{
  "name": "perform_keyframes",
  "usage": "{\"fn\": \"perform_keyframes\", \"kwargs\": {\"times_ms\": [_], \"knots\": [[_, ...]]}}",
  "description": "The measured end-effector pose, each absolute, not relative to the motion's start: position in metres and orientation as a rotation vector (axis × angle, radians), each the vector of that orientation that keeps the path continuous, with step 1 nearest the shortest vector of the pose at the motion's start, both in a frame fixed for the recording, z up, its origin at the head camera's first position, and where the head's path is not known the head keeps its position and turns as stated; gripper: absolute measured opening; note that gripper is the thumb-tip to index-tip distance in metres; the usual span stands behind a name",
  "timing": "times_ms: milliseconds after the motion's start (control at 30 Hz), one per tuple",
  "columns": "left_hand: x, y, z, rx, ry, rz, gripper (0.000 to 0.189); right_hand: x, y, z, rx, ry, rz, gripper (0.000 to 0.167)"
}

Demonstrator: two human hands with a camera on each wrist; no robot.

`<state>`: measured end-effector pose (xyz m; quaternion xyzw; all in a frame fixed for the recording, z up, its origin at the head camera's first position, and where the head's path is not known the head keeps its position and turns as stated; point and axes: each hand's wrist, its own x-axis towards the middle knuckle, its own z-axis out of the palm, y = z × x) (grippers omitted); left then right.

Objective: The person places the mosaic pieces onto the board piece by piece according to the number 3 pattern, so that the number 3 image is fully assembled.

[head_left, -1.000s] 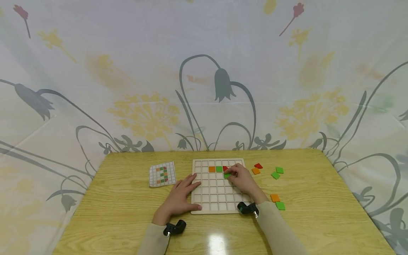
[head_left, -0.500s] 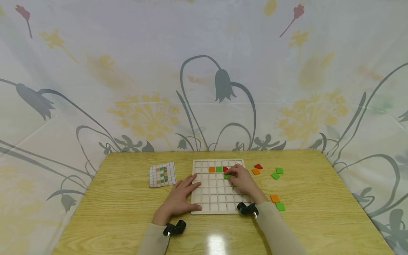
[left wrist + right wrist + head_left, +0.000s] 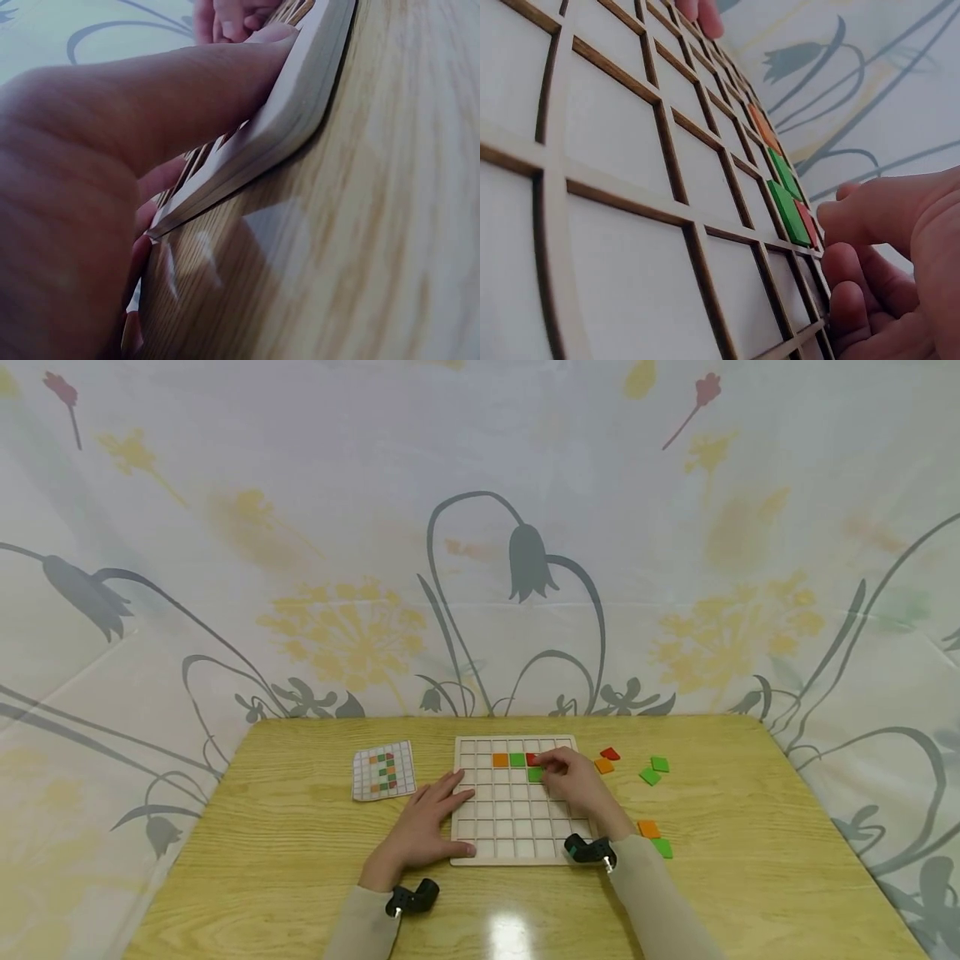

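A pale wooden grid board [image 3: 513,850] lies on the table. Its upper part bears an orange square tile [image 3: 500,761], a green tile [image 3: 517,760], a red tile [image 3: 532,759] and, below the red one, another green tile [image 3: 535,774]. My left hand [image 3: 425,827] rests spread on the board's left edge, its thumb on the near corner. My right hand [image 3: 577,781] hovers at the right side of these tiles with fingers bent. In the right wrist view its fingertips [image 3: 847,300] are beside the red and green tiles, with no tile visible between them.
A patterned grid card [image 3: 383,771] lies left of the board. To the right are a loose red piece [image 3: 611,753], an orange tile [image 3: 604,766], several green tiles [image 3: 650,776] and another orange tile [image 3: 648,829]. A floral cloth [image 3: 480,568] hangs behind the table.
My right hand has drawn slightly right from the lower green tile, which stays in its cell with more of it and the red tile showing. The left hand stays put.
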<state>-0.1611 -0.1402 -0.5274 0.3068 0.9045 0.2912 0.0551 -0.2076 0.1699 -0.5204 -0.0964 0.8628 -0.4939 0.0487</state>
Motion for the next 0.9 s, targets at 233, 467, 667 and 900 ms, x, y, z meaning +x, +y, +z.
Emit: {"fn": "perform_keyframes", "kwargs": {"times_ms": [233, 467, 667, 900], "knots": [[-0.16, -0.14, -0.525, 0.924, 2.739, 0.895, 0.085, -0.206, 0.175, -0.517, -0.282, 2.598, -1.613, 0.021], [-0.16, -0.139, -0.524, 0.925, 2.732, 0.901, 0.085, -0.194, 0.186, -0.512, -0.374, 2.711, -1.578, 0.018], [-0.16, -0.139, -0.524, 0.925, 2.744, 0.89, 0.085, -0.182, 0.208, -0.511, -0.356, 2.801, -1.478, 0.017], [-0.159, -0.14, -0.525, 0.921, 2.744, 0.898, 0.085, -0.178, 0.235, -0.516, -0.306, 2.865, -1.467, 0.019]]}}
